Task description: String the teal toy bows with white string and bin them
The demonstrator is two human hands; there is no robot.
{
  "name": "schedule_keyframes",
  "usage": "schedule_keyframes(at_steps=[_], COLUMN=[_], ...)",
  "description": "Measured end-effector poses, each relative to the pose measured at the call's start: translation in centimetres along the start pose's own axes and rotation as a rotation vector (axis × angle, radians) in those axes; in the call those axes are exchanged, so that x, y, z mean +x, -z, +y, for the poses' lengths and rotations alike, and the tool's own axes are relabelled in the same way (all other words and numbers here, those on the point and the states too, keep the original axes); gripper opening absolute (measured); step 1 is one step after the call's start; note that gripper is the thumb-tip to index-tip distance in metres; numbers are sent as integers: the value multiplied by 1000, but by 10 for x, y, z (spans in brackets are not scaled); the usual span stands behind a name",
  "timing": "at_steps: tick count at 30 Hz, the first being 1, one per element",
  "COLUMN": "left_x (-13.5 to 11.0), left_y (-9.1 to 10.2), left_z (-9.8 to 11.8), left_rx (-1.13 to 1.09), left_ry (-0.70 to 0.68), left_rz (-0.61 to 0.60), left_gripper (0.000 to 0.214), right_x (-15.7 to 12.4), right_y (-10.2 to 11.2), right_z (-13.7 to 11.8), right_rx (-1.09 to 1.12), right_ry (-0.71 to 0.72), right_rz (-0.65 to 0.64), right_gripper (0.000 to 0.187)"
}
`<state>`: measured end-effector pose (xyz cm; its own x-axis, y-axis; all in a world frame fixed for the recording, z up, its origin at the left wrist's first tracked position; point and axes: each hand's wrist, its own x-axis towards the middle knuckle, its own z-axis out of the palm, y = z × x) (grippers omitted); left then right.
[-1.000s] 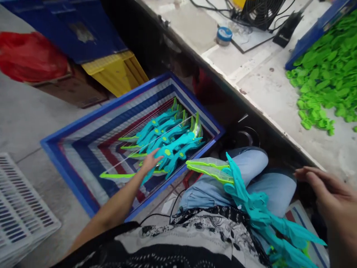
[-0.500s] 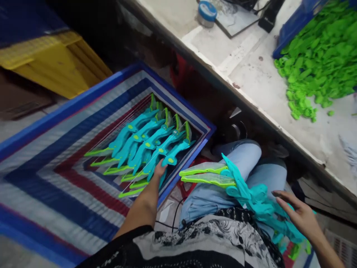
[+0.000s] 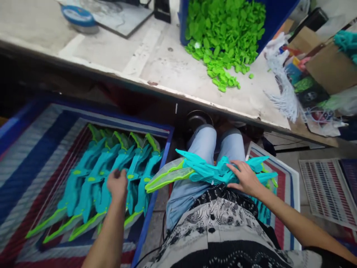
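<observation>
Turquoise bow-like pieces point(image 3: 208, 172): holds them across lap point(image 3: 180, 203), right of bin point(image 3: 147, 220), under spread right hand point(image 3: 244, 178), probably for steadiness; has left hand point(image 3: 117, 183) curled over bin's stacked pieces point(image 3: 92, 180), cannot tell whether pinching.

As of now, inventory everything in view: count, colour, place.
Bow pieces: at least five, teal and lime, left blue bin
Lap pieces: at least two, teal and lime, across jeans
Leaf pieces: uncounted heap, green, in and before blue crate
Worktop: one, whitish, ahead
Lidded tub: one, blue, worktop's left
Strings: one bundle, white, worktop's right
Cardboard box: at least one, brown, upper right
White bin: one, at right
Left hand: one, over bow pieces
Right hand: one, on lap pieces
</observation>
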<state>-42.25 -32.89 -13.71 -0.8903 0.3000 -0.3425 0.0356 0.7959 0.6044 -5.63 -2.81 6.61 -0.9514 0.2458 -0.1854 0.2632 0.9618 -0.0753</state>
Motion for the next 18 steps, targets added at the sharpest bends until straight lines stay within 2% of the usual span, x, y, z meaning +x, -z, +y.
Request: schedule_keyframes(at_steps=[2, 3, 4, 5, 6, 7, 9, 10, 12, 13, 15, 18], left_x=[-6, -14, -25, -38, -53, -68, -95, -107, -123, -127, -129, -117], left_y=[35, 49, 59, 63, 60, 51, 14, -10, -57, -77, -103, -113], left_z=[45, 75, 108, 143, 179, 213, 271, 292, 319, 326, 332, 338], left_rx=[-177, -280, -353, -397, -371, -309, -168, -61, 196, 288, 369, 328], left_ry=[12, -56, -178, -322, -478, -620, -817, -861, -842, -808, -776, -801], left_rz=[268, 338, 350, 295, 124, -65, -481, -649, -887, -965, -1029, -962], left_gripper=[55, 52, 48, 43, 39, 38, 46, 51, 58, 59, 55, 53], right_x=[-12, -17, -22, -26, -29, -31, -33, -34, -34, -35, -35, -31], right_y=[-5, -9, -12, -16, -20, -24, -32, -35, -39, -41, -43, -46], right_z=[-2, -2, -3, -3, -3, -3, -3, -3, -2, -1, 1, 5], right_rx=[-44, -63, -83, -99, -108, -108, -88, -72, -38, -20, 18, 58], right_ry=[-7, -6, -1, 7, 16, 24, 35, 44, 65, 75, 81, 88], right_rz=[41, 47, 49, 53, 61, 71, 103, 123, 173, 197, 229, 216], right_gripper=[66, 63, 62, 62, 62, 63, 66, 67, 69, 69, 69, 69])
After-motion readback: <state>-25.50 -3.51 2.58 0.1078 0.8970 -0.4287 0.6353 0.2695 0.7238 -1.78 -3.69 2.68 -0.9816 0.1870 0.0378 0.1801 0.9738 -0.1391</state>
